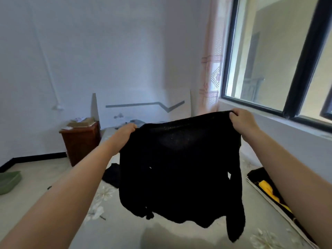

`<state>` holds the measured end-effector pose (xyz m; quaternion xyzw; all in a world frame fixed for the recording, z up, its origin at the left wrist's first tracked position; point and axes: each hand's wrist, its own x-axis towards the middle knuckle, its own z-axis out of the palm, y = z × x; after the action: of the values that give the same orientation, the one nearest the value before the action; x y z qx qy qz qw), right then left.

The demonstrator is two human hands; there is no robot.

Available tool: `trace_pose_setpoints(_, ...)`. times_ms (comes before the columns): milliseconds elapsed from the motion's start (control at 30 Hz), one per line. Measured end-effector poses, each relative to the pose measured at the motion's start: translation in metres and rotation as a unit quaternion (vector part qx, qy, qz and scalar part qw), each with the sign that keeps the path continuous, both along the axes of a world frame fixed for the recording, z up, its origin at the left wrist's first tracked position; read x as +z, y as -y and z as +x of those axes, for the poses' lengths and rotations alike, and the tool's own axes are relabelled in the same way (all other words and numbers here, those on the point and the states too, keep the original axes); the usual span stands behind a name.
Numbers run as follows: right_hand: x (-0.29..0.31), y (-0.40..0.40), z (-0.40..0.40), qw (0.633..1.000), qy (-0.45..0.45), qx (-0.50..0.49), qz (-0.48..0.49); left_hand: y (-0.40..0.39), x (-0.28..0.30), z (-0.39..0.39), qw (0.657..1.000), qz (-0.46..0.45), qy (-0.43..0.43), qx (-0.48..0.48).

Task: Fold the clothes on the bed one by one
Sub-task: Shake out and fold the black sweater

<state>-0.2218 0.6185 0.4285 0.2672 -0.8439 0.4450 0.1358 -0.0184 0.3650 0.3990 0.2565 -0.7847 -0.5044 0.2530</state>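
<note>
A black knitted sweater (179,168) hangs spread in the air over the bed (111,229). My left hand (125,131) pinches its upper left corner and my right hand (243,121) grips its upper right corner. One sleeve dangles down at the lower right. A second black garment (112,175) lies on the bed behind the sweater, partly hidden. At the bed's right edge lies a black and yellow garment (265,187).
The bed has a pale floral sheet and a white headboard (143,108) at the far end. A brown nightstand (80,141) with papers stands at the left, a green tray (9,182) on the floor. A window (269,60) and curtain (210,69) are to the right.
</note>
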Motion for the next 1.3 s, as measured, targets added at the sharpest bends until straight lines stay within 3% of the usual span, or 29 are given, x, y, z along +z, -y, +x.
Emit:
trace_pose_setpoints(133,0.020,-0.009,0.015,0.999,-0.039,-0.018,-0.003,-0.003,0.029,0.019,0.995,-0.102,-0.008,-0.016)
trace_pose_setpoints(433,0.017,0.002,0.035,0.976,-0.210,-0.037,0.047,0.014,0.046,0.028,0.983,-0.114,-0.099,0.102)
trace_pose_setpoints(600,0.006,0.013,0.029,0.960,-0.246,-0.073,0.109,0.019,0.046,0.033,0.924,-0.333,-0.080,0.171)
trace_pose_setpoints(733,-0.001,0.018,0.019,0.961,-0.247,-0.067,0.107,0.030,0.039,0.041,0.889,-0.433,0.014,0.147)
trace_pose_setpoints(867,-0.007,0.023,0.018,0.965,-0.249,-0.043,0.070,0.030,0.033,0.040,0.899,-0.424,0.030,0.107)
trace_pose_setpoints(1000,-0.005,0.027,0.024,0.976,-0.212,-0.033,0.020,0.024,0.035,0.032,0.908,-0.384,-0.026,0.167)
trace_pose_setpoints(1100,-0.013,0.029,0.043,0.984,-0.179,0.020,0.000,0.025,0.027,0.030,0.909,-0.372,-0.008,0.188)
trace_pose_setpoints(1300,-0.080,0.019,0.078,0.976,-0.136,0.156,0.075,0.034,-0.043,0.062,0.930,-0.301,0.054,0.204)
